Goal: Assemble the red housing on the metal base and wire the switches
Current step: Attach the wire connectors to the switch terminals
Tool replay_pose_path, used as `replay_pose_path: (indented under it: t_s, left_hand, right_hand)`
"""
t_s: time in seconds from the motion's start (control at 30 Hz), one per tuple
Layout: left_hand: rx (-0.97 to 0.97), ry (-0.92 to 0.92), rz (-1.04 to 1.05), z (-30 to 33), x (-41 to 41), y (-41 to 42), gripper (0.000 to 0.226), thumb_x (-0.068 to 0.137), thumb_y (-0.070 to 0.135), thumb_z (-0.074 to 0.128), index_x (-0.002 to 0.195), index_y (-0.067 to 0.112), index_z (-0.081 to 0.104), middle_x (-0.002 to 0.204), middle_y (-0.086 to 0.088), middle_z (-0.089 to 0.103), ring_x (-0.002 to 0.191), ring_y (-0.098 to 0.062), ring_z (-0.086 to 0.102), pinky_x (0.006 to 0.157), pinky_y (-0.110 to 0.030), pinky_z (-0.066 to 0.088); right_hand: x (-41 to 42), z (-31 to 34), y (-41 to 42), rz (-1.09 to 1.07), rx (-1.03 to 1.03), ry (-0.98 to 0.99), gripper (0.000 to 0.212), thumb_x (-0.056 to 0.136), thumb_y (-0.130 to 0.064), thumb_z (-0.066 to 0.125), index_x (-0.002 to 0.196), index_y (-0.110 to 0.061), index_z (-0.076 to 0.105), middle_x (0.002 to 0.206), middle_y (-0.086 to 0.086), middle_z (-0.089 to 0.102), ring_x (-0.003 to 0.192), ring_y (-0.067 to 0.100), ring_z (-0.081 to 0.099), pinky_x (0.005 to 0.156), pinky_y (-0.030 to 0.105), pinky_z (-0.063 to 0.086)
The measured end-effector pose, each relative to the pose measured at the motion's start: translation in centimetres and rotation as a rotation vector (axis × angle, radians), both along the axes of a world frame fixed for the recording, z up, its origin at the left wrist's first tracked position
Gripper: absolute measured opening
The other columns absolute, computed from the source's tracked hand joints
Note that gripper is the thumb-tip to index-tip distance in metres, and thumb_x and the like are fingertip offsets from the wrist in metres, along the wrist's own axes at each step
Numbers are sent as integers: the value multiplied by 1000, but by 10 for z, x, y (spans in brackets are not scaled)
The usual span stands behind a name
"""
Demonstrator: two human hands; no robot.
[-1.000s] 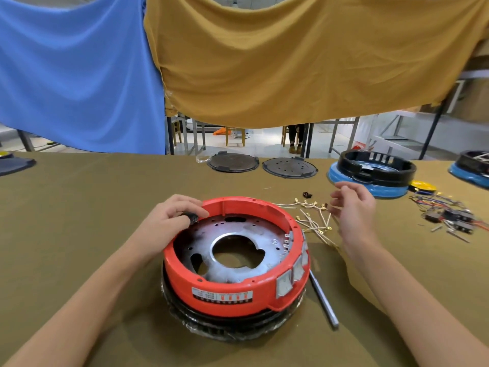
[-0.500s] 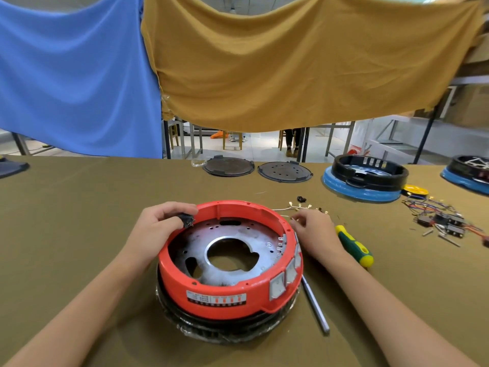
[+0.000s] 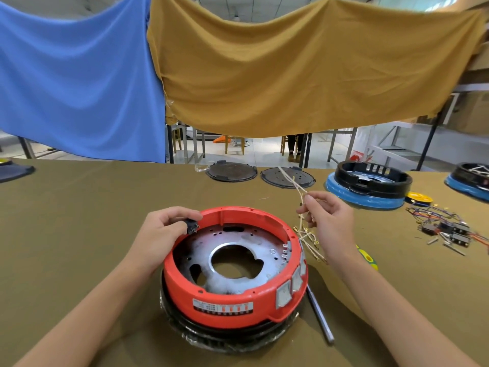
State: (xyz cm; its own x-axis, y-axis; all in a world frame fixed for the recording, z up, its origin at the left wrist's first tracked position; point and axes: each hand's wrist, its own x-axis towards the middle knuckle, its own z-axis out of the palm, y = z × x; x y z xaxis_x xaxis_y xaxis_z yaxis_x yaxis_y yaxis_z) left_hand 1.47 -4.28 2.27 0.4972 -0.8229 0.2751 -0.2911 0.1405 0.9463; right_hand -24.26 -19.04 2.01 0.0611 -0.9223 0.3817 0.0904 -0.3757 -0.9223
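Note:
The red housing (image 3: pixel 232 311) sits around the round metal base (image 3: pixel 238 250) on a black ring at the table's near middle. White rocker switches (image 3: pixel 289 287) are set in its right front wall. My left hand (image 3: pixel 158 234) pinches a small black switch (image 3: pixel 191 227) at the housing's upper left rim. To the right of the housing, my right hand (image 3: pixel 328 221) is raised and pinches a thin cream wire (image 3: pixel 296 185) that sticks up past the fingers. More cream wires (image 3: pixel 308 239) with brass ends hang and lie below that hand.
A metal rod (image 3: pixel 318 317) lies right of the housing, a green-yellow screwdriver handle (image 3: pixel 366 256) beyond my right wrist. Loose switches and coloured wires (image 3: pixel 447 230) lie at right. Black housings on blue bases (image 3: pixel 367 188) and two dark discs (image 3: pixel 231 172) stand at the back.
My right hand has risen from the table beside the housing, lifting a cream wire from the pile. My left hand keeps the black switch at the rim.

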Motion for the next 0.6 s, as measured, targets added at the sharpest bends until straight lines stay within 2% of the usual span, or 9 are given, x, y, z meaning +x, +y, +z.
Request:
replay_pose_path:
  t_s: [0.1, 0.2, 0.27, 0.33, 0.43, 0.5, 0.6]
  left_hand:
    - [24, -54, 33, 2, -3, 2, 46, 82, -17, 46, 87, 16, 77, 86, 0, 77, 72, -6, 70, 69, -27, 54]
    - [36, -76, 60, 3, -5, 1, 45, 81, -16, 47, 83, 18, 77, 83, -1, 77, 63, -2, 67, 61, -24, 48]
    - [47, -100, 76, 3, -6, 1, 45, 81, -14, 48, 81, 20, 76, 82, -1, 76, 64, -1, 66, 61, -22, 47]
    - [52, -126, 91, 3, -7, 3, 45, 81, -14, 49, 78, 22, 76, 82, 0, 75, 67, 0, 66, 64, -22, 47]
    - [42, -172, 125, 3, -10, 4, 45, 80, -12, 52, 74, 26, 75, 83, 5, 72, 75, 0, 66, 68, -21, 45]
    - [39, -225, 163, 3, -15, 4, 45, 80, -12, 52, 73, 28, 73, 89, 7, 70, 83, -4, 65, 70, -19, 44]
    - [27, -329, 212, 4, -23, 5, 44, 79, -12, 52, 73, 29, 69, 94, 9, 65, 93, -7, 61, 71, -8, 40]
  right_hand:
    - [1, 5, 3, 31, 3, -128, 6, 95, -16, 63, 97, -16, 69, 78, 6, 74, 58, 9, 55, 53, 19, 49]
    - [1, 8, 3, 33, -21, -170, 8, 95, -18, 64, 100, -13, 69, 82, 8, 75, 57, 9, 54, 54, 19, 48]
    - [3, 10, 5, 38, -66, -170, 6, 95, -17, 64, 98, -14, 69, 81, 7, 76, 57, 10, 54, 53, 19, 48]
    - [5, 11, 9, 28, -158, -115, 6, 96, -15, 63, 96, -18, 69, 78, 5, 76, 57, 12, 56, 53, 20, 48]
    - [8, 13, 19, -55, -440, 82, 6, 96, -14, 64, 99, -14, 69, 75, -3, 75, 57, 6, 61, 53, 17, 47]
    - [13, 14, 27, -87, -631, 209, 9, 94, -12, 65, 101, -12, 70, 79, -8, 74, 67, 1, 68, 60, 12, 49]
    - [19, 15, 39, -79, -789, 328, 10, 92, -13, 67, 101, -12, 73, 85, -7, 75, 80, 3, 70, 72, 17, 54]
